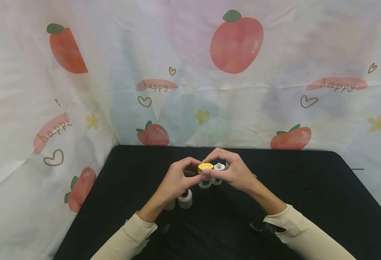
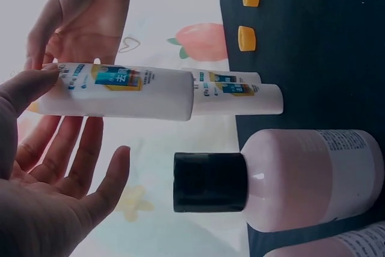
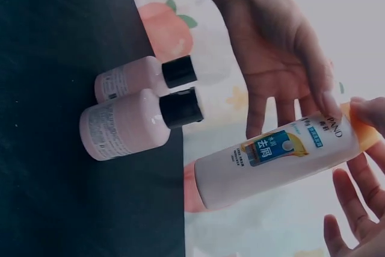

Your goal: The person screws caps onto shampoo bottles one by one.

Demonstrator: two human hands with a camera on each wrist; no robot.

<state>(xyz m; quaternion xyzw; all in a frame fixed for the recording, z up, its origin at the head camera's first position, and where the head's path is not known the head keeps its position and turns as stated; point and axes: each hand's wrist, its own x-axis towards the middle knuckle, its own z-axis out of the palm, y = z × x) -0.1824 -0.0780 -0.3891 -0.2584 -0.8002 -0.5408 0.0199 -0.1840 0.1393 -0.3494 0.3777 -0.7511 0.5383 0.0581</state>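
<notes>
A white shampoo bottle with a blue label and yellow cap is held above the table between both hands. My left hand grips its upper body, the thumb lying near the shoulder in the right wrist view. With thumb and fingers, my right hand pinches the yellow cap. Behind the held bottle stand two similar white bottles; one shows a bare white nozzle in the head view. Two loose yellow caps lie on the table in the left wrist view.
Two pink bottles with black caps stand side by side on the black table, under my left forearm. A pale curtain printed with fruit hangs behind the table and along its left side.
</notes>
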